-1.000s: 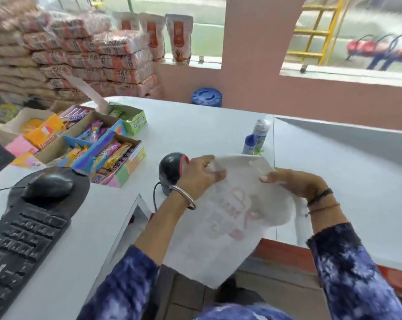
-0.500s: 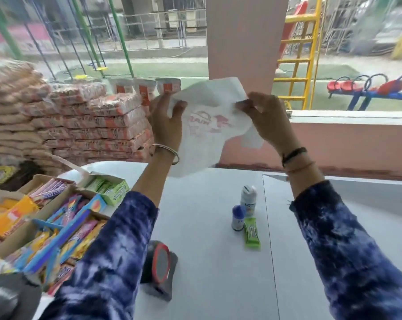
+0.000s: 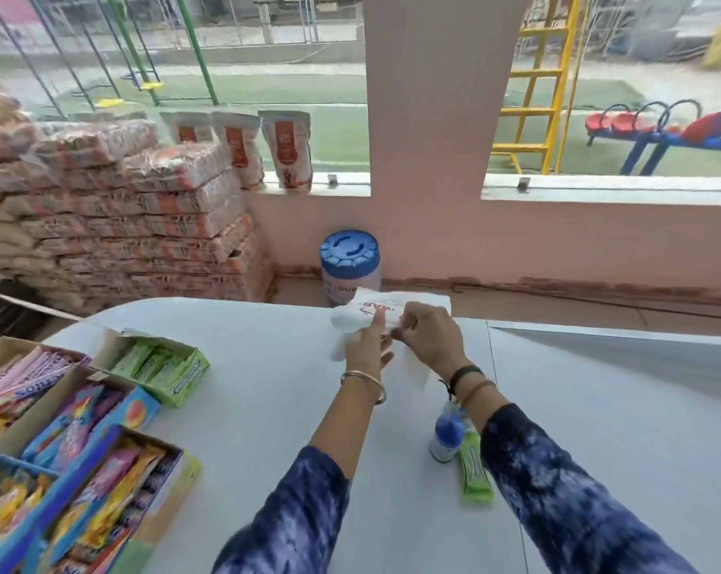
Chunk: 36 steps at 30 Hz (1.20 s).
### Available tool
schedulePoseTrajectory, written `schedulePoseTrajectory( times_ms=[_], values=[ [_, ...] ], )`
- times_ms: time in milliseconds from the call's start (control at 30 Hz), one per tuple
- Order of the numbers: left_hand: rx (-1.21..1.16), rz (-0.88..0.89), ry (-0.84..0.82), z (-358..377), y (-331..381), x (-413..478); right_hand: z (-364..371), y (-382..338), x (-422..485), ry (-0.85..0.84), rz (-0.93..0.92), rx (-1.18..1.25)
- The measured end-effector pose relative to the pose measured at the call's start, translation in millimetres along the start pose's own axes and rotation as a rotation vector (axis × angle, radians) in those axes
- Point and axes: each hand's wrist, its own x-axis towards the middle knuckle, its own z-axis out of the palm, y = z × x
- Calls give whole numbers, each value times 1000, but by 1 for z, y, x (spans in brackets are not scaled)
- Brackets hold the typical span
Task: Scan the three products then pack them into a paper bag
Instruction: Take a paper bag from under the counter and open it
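Observation:
Both hands hold a white paper bag (image 3: 385, 310) with red print at its top edge, standing on the far part of the white counter (image 3: 247, 387). My left hand (image 3: 367, 345) pinches the bag's left side and my right hand (image 3: 431, 339) grips the right side beside it. Under my right forearm stands a small bottle with a blue cap (image 3: 446, 437). A green wrapped bar (image 3: 475, 474) lies flat next to it. A taller white bottle behind them is mostly hidden by my wrist.
Open cardboard boxes of colourful sweets (image 3: 81, 470) and a green box of gum (image 3: 160, 366) fill the counter's left side. A blue-lidded jar (image 3: 349, 263) stands beyond the far edge. Stacked packets (image 3: 122, 225) line the left wall.
The hands have brought the bag down from face height onto the far counter. The view has tilted, and the scanner has dropped out of sight.

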Motion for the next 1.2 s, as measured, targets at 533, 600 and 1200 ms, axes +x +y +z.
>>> schedulePoseTrajectory(
  times_ms=[533,600,1200],
  values=[
    [181,75,105,0,-2,28,13,7,24,-215,99,31],
    [306,105,77,-2,4,26,1,-1,26,-162,88,9],
    [1147,1215,302,-16,5,12,-64,7,68,329,-117,-109]
  ],
)
